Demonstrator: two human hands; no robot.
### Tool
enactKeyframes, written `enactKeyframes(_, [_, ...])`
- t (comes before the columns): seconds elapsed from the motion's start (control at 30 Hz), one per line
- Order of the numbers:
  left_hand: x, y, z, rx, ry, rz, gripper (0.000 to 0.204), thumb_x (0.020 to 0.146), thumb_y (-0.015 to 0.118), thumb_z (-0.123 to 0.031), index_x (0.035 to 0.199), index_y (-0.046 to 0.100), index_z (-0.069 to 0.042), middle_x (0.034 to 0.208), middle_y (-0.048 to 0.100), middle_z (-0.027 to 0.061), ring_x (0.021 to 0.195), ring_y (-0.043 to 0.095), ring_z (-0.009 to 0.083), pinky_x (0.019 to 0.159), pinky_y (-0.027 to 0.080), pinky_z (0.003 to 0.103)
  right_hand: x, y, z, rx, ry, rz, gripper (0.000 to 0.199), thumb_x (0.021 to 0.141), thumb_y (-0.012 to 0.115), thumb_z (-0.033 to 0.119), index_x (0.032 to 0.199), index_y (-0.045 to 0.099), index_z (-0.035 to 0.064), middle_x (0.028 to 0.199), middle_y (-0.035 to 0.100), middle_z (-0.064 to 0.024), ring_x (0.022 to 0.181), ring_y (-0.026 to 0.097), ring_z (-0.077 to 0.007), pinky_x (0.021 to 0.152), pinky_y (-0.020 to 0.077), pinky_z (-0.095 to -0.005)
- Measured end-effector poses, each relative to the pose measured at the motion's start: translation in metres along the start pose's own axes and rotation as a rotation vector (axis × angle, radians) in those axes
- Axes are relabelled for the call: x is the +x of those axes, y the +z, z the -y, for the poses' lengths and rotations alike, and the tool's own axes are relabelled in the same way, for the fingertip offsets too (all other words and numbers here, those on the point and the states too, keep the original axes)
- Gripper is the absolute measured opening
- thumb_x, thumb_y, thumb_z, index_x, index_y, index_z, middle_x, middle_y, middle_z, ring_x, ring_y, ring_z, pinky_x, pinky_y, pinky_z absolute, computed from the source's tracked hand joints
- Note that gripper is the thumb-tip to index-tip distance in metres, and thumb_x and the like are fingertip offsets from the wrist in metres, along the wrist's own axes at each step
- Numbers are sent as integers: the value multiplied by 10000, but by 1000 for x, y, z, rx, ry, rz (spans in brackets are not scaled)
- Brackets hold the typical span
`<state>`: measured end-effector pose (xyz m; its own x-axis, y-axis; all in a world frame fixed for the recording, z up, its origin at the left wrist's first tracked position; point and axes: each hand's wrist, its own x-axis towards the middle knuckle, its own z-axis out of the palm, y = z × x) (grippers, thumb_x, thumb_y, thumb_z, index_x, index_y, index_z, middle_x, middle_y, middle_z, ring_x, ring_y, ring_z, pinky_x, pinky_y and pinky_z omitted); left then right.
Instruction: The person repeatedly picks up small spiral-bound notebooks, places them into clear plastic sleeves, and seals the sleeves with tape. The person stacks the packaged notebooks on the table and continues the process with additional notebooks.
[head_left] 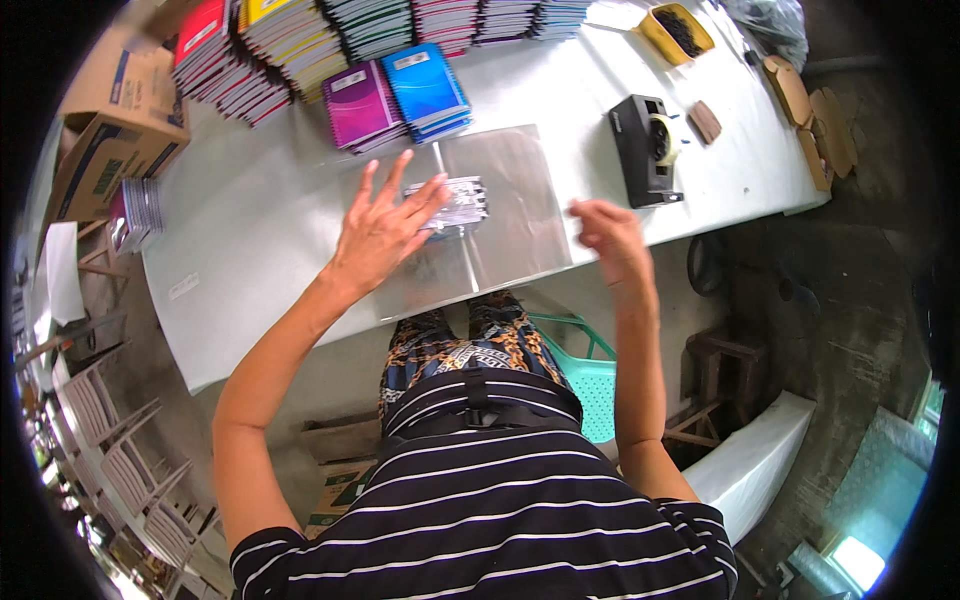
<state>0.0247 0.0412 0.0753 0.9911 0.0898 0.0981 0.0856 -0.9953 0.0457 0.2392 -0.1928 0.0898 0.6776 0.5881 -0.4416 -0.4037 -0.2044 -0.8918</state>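
Hands over white surface (pixel 260 230). Left hand (pixel 385 225) flat, fingers spread wide, resting on clear plastic sheet (pixel 510 205) and touching small silver-patterned booklet (pixel 455 205) lying on the sheet's middle. Right hand (pixel 612 235) at the sheet's right edge, fingers curled narrow; can't tell if it pinches the sheet. Purple and blue notebooks (pixel 395 100) just beyond. Black tape dispenser (pixel 645 150) to the right.

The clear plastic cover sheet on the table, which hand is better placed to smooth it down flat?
Probably the left hand: it lies spread, fingers open, on the clear plastic cover sheet beside the small notebook. The right hand is curled at the sheet's right edge.
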Motion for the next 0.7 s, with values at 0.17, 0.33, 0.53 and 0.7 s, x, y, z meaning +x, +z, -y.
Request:
enactKeyframes(0.17, [1, 1, 0, -16, 0, -14, 667, 787, 730, -302, 1402, 480, -245, 1482, 414, -94, 1436, 246, 284, 1159, 185, 549, -26, 123, -4, 124, 126, 174, 294, 840, 746, 251, 829, 678, -35, 594, 412, 72, 511, 329, -32, 487, 253, -221])
enactKeyframes(0.33, [-3, 5, -2, -25, 0, -35, 646, 793, 726, -311, 1391, 494, -239, 1480, 416, -91, 1429, 257, 285, 1155, 191, 556, -30, 136, -59, 56, 162, -17, 302, 847, 752, 253, 813, 666, -35, 596, 422, 72, 489, 317, -30, 447, 221, -214])
enactKeyframes(0.53, [8, -6, 9, -195, -4, 141, 620, 847, 670, -368, 1407, 472, -193, 1497, 398, -28, 1423, 270, 319, 1128, 233, 582, -29, 145, -93, 53, -49, -141, 249, 876, 724, 236, 818, 677, -1, 611, 465, 64, 506, 349, -27, 453, 253, -204])
enactKeyframes(0.7, [34, 21, 13, -558, -130, 153, 639, 896, 610, -398, 1428, 421, -99, 1540, 314, 85, 1407, 283, 376, 1117, 283, 536, -23, 143, -105, -363, -244, -236, 284, 870, 706, 253, 786, 659, -14, 559, 536, -64, 493, 464, -134, 488, 373, -309])
